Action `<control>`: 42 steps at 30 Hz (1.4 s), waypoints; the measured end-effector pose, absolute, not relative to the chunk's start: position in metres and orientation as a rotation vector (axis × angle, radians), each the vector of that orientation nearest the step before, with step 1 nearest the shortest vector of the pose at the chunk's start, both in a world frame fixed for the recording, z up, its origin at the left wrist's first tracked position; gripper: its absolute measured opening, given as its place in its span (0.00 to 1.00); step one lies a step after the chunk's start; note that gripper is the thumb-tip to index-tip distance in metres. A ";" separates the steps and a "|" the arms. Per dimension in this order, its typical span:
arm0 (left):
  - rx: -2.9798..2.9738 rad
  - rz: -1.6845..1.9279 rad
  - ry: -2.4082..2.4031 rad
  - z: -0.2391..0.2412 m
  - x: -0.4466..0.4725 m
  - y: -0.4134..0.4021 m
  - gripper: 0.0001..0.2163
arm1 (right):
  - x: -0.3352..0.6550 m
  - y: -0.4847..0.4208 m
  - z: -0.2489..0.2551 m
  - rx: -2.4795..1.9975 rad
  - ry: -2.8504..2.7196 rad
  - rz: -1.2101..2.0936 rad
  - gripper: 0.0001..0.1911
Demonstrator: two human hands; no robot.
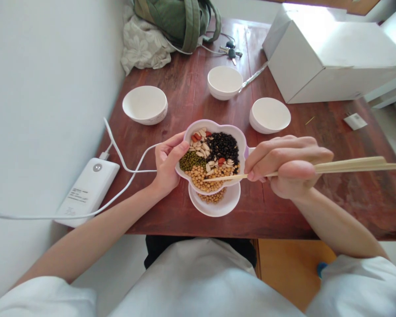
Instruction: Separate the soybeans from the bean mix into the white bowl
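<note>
The left hand (167,165) holds a white, lilac-rimmed, flower-shaped divided dish (211,125) above a reddish-brown wooden table (277,215), its fingers clamped on the dish's left rim. The right hand (288,165) has its fingers together, clamped on 2 pale wooden chopsticks (356,165), whose tips reach over the yellow soybeans (198,178). The dish also holds green mung beans (191,161), black beans (222,147) and white seeds (199,147). Below it sits a round white bowl (229,203) containing more yellow soybeans (211,197). Left of the hands lies a white power bank (86,191) with a white cable (132,171). Farther on stand 3 round white bowls (144,105), (225,82), (269,115), then a white cardboard box (336,61), a set of keys (230,52) and a green backpack (174,17).
</note>
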State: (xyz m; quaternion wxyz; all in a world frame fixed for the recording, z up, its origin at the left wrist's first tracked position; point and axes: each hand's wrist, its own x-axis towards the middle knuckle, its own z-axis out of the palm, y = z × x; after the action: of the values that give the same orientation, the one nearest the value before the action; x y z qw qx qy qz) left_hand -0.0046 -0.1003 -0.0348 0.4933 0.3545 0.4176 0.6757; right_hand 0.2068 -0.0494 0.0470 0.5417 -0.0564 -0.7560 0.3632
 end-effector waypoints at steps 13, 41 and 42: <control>0.883 1.646 0.945 -0.038 -0.006 -0.099 0.11 | 0.209 -0.056 0.047 -0.228 -1.815 0.886 0.31; 0.835 1.655 0.971 -0.036 -0.003 -0.100 0.13 | 0.216 -0.055 0.040 -0.252 -1.948 0.901 0.29; 0.838 1.660 0.958 -0.037 -0.003 -0.100 0.13 | 0.216 -0.055 0.041 -0.252 -1.947 0.901 0.29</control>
State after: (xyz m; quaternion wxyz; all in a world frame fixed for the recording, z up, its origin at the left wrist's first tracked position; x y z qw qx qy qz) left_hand -0.0034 -0.0996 -0.0365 0.5013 0.3466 0.3964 0.6866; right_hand 0.2156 -0.0547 0.0406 0.4711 -0.1027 -0.7950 0.3680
